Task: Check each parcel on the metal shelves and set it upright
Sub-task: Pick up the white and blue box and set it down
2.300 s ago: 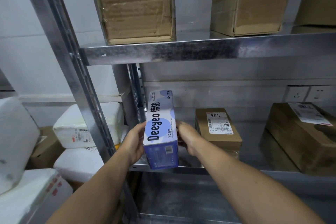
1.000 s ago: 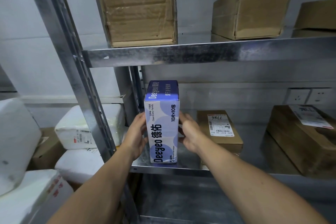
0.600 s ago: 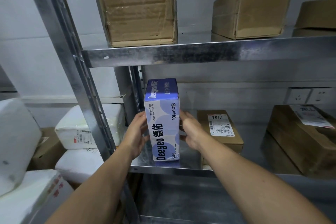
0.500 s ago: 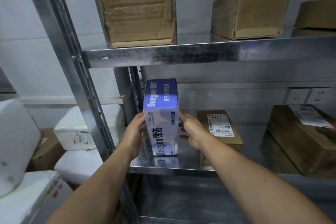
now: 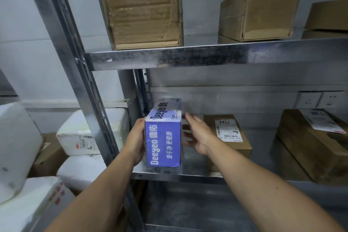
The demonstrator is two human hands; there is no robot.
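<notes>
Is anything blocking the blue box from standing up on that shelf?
Nothing visible does. The Deeyeo box is at the front of the middle shelf, between the left hand and the right hand. The labelled cardboard parcel lies farther right, beyond the right hand, apart from the box.

At the far left I note two white plastic-wrapped bundles [image 5: 88,133] stacked one on the other, the upper bearing a barcode label; a larger white bundle [image 5: 17,147] nearer me; a brown cardboard box [image 5: 48,156] between them; a pair of white wall sockets [image 5: 308,100] side by side on the grey wall [image 5: 28,15].
</notes>
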